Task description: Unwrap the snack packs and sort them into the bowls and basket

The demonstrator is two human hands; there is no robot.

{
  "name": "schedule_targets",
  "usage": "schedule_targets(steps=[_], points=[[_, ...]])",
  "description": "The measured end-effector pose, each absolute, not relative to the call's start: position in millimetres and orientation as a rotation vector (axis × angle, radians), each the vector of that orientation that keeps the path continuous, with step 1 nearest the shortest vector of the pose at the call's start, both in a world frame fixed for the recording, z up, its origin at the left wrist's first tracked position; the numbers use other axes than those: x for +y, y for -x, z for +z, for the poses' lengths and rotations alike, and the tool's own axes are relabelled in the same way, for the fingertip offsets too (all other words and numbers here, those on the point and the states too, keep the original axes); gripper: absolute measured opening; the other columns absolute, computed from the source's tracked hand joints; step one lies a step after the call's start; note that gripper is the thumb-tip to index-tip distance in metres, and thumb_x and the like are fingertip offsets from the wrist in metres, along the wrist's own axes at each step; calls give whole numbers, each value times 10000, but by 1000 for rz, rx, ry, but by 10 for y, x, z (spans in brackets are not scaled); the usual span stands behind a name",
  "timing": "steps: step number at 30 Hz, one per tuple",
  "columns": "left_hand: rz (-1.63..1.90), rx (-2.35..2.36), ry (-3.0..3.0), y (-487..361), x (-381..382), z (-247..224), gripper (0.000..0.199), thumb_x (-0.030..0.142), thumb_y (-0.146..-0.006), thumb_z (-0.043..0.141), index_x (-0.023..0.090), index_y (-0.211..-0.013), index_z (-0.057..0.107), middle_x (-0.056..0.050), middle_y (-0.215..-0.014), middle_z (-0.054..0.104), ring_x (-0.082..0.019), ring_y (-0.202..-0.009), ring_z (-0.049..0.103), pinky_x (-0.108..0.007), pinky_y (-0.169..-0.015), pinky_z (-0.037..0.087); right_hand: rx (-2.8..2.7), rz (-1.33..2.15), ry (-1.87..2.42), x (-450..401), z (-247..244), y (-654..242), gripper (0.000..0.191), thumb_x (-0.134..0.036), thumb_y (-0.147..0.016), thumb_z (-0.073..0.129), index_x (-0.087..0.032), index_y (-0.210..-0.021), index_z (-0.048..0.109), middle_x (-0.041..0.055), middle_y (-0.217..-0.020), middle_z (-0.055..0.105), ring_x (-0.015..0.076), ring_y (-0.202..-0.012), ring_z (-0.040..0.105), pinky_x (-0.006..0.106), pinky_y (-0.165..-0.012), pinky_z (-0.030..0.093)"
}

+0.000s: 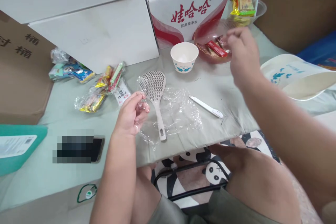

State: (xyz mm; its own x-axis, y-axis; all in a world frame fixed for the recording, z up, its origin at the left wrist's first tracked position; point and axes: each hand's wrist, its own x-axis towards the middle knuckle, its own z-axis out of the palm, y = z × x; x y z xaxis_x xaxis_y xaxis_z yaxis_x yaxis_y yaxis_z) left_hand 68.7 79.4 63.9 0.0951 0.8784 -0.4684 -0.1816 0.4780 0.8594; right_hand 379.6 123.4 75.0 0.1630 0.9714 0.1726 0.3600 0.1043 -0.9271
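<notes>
My left hand point(133, 112) is closed, its curled fingers gripping a piece of clear plastic wrapper point(181, 108) that spreads across the table. Just beyond the fingers lies a beige slotted skimmer point(154, 89), its handle toward me, partly over the plastic. My right hand point(244, 52) is raised at the front right edge of a clear amber bowl point(201, 43) with red-wrapped snacks point(217, 48) inside. Its fingers are bent but smeared by motion, so what they hold, if anything, does not show. Between the hands are a white paper cup-like bowl point(184, 57) and a white utility knife point(206, 106).
White cartons point(91, 31) stand along the back. Packaged snacks point(105, 84) lie at left, with a phone point(97, 148) and a green folder point(23, 147) nearer. At right are a white bucket-like container point(296, 77) and a clear dish point(261, 8) with yellow packets.
</notes>
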Motion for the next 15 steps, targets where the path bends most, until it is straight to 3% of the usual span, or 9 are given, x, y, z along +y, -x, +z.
schedule_targets(steps=[8, 15], points=[[948, 1192, -791, -670, 666, 641, 145, 296, -819, 631, 224, -800, 507, 25, -471, 629, -42, -231, 252, -143, -296, 153, -1627, 494, 1741, -53, 118, -2971, 302, -357, -913, 544, -246, -1174, 648, 126, -1124, 683, 280, -966, 670, 407, -754, 532], [1045, 1515, -926, -312, 647, 528, 91, 225, -764, 611, 197, -681, 584, -12, -463, 629, -94, -262, 417, -167, -291, 254, -1909, 430, 2043, -169, -3, -2832, 467, -313, -922, 502, -169, -1360, 578, 203, -1208, 664, 346, -1008, 663, 435, -755, 506]])
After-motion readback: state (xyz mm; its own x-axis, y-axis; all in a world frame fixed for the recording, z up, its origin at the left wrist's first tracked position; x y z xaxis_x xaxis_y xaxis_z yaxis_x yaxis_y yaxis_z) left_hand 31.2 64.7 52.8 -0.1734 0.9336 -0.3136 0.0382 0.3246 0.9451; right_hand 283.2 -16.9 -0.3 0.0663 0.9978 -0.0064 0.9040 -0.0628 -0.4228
